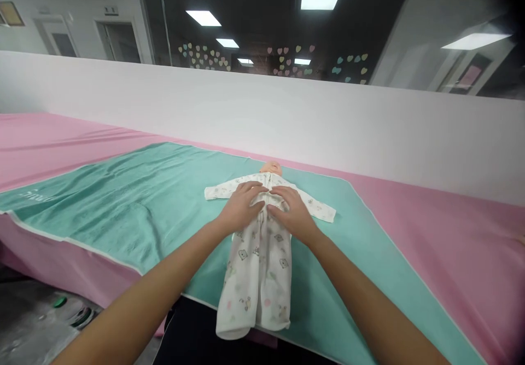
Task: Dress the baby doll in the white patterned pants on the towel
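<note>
A baby doll (271, 167) lies on its back on a teal towel (135, 206), dressed in a white printed romper (257, 266) with both sleeves spread out sideways. My left hand (241, 205) rests on the doll's chest, left of the front opening, fingers bent and pressing the cloth. My right hand (290, 212) lies on the chest just right of the opening, fingers curled onto the fabric. The fingertips of both hands nearly meet at the romper's middle seam. Only the top of the doll's head shows beyond the collar.
The towel covers a pink sheet (443, 233) on a long table. A white partition wall (328, 119) runs along the far side. The table's near edge drops to a grey floor (33, 326) at lower left, where a green object (60, 301) lies.
</note>
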The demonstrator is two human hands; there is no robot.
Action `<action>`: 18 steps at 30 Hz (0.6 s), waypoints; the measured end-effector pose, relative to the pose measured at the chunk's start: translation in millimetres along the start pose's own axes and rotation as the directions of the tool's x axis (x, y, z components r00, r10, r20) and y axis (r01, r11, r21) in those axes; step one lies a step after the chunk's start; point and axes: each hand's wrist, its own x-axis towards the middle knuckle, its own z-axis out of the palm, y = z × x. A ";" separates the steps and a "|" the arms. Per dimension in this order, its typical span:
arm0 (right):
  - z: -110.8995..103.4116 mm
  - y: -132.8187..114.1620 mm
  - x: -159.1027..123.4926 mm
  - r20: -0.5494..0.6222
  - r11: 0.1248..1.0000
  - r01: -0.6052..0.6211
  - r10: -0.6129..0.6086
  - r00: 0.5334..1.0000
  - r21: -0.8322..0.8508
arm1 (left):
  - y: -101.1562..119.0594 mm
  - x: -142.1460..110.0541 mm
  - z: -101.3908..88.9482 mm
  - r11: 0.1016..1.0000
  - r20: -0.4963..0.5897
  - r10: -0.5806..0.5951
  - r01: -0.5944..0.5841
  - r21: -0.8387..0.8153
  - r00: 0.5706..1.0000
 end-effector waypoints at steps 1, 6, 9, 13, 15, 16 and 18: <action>12.3 11.6 11.8 0.000 0.998 0.001 -0.001 1.000 -0.068 | -9.1 16.1 10.6 0.997 0.008 -0.011 0.011 0.071 1.000; 45.0 47.2 36.2 -0.052 0.970 -0.082 0.071 0.996 -0.230 | -54.2 50.7 39.4 0.971 -0.066 -0.156 0.165 0.175 0.986; 45.0 48.8 38.1 -0.059 0.958 -0.058 0.043 0.997 -0.280 | -79.2 49.5 42.5 0.973 -0.148 -0.223 0.229 0.027 0.964; 42.5 50.1 51.7 -0.027 0.930 -0.048 0.041 0.999 -0.365 | -85.1 50.2 44.5 0.980 -0.129 -0.099 0.074 -0.185 0.987; 42.2 54.4 63.6 -0.002 0.923 -0.074 0.080 0.997 -0.377 | -76.2 54.2 46.4 0.979 -0.084 -0.058 0.040 -0.200 0.995; 42.3 57.1 69.8 0.016 0.924 -0.097 0.110 0.994 -0.369 | -71.4 56.4 47.6 0.981 -0.061 -0.061 0.048 -0.189 0.996; 43.2 62.0 80.7 0.055 0.929 -0.153 0.181 0.982 -0.336 | -65.5 60.4 49.2 0.986 -0.038 -0.093 0.087 -0.144 0.995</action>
